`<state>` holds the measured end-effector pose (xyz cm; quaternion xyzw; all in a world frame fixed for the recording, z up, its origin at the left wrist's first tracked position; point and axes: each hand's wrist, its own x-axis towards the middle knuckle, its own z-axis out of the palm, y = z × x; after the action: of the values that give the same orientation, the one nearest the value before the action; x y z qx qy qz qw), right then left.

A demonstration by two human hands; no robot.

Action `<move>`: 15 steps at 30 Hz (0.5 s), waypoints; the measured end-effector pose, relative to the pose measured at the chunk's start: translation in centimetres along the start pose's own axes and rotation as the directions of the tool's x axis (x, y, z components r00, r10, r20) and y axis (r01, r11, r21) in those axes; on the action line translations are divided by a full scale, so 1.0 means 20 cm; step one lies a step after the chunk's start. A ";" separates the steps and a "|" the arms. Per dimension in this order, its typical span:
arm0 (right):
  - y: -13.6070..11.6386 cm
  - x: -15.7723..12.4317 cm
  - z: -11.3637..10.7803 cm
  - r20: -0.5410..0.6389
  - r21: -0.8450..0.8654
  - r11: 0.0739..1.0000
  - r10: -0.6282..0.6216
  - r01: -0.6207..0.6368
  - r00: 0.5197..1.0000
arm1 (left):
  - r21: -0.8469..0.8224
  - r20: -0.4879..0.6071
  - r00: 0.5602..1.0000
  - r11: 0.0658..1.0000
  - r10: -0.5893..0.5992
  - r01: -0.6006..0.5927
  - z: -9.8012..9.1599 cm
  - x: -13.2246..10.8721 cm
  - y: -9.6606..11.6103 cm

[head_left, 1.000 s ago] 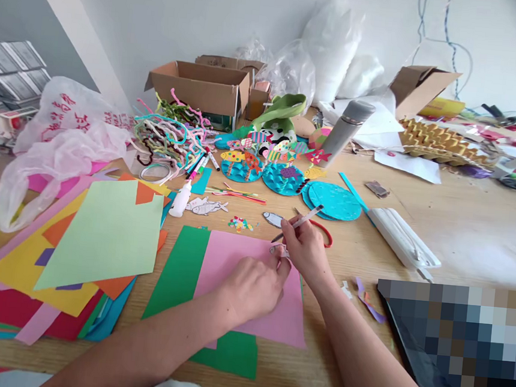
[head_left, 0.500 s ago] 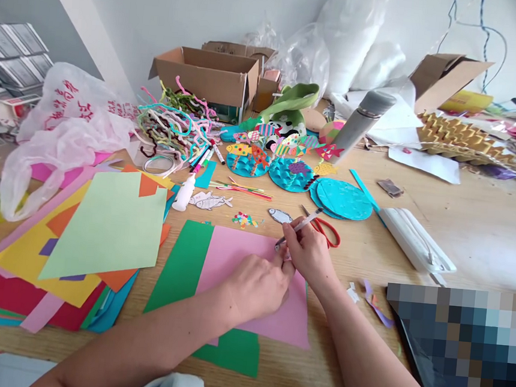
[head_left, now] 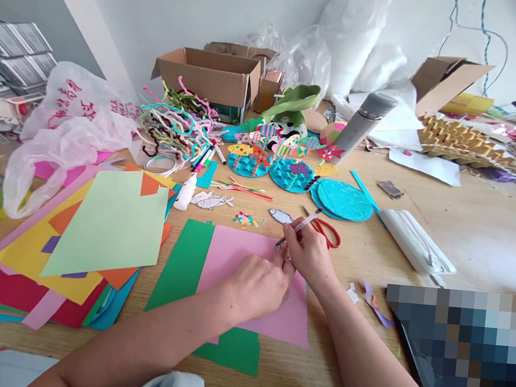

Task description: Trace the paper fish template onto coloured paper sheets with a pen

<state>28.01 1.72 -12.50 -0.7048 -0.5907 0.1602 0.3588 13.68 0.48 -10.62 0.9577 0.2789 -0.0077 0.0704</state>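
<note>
Wooden worktop (head_left: 296, 377). Pink sheet (head_left: 230, 245) lies toward its near edge, on top of a green sheet (head_left: 180, 262) that shows along the pink one's left side and below its near edge.

Right hand (head_left: 310, 255): fingers closed round a slim pen (head_left: 308, 219), upper end leaning away to the right, tip down at a small fish cut-out (head_left: 277, 248). Whether the tip touches paper, cannot tell.

The cut-out sits near the pink sheet's far edge, right of its middle, mostly covered by fingers. Left hand (head_left: 261, 287): rests on the pink sheet, fingers bent, reaching to the cut-out; pinching or only pressing, cannot tell.

Just beyond the right hand, scissors (head_left: 334, 235) with red handles, partly hidden. Beyond the pink sheet's far edge, a second fish cut-out (head_left: 279, 216); left of it, a scatter of coloured paper dots (head_left: 245, 219). Farther left, a white bottle (head_left: 186, 192), upright, slightly tilted, next to some paper fish (head_left: 212, 200). Toward the worktop's left end, a pale green sheet (head_left: 110, 226) tops a pile of coloured paper.
</note>
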 end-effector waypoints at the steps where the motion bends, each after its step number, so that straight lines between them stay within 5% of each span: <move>1: 0.00 0.00 0.00 0.002 0.002 1.000 0.000 0.000 1.000 | 0.002 0.007 1.000 1.000 0.001 -0.001 0.00 0.00 0.00; 15: 0.00 0.00 0.00 0.017 -0.012 1.000 -0.022 0.023 1.000 | -0.024 -0.004 1.000 1.000 0.001 -0.001 0.01 0.00 0.00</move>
<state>28.00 1.75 -12.60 -0.6990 -0.6026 0.1583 0.3512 13.64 0.41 -10.77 0.9569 0.2788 -0.0026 0.0811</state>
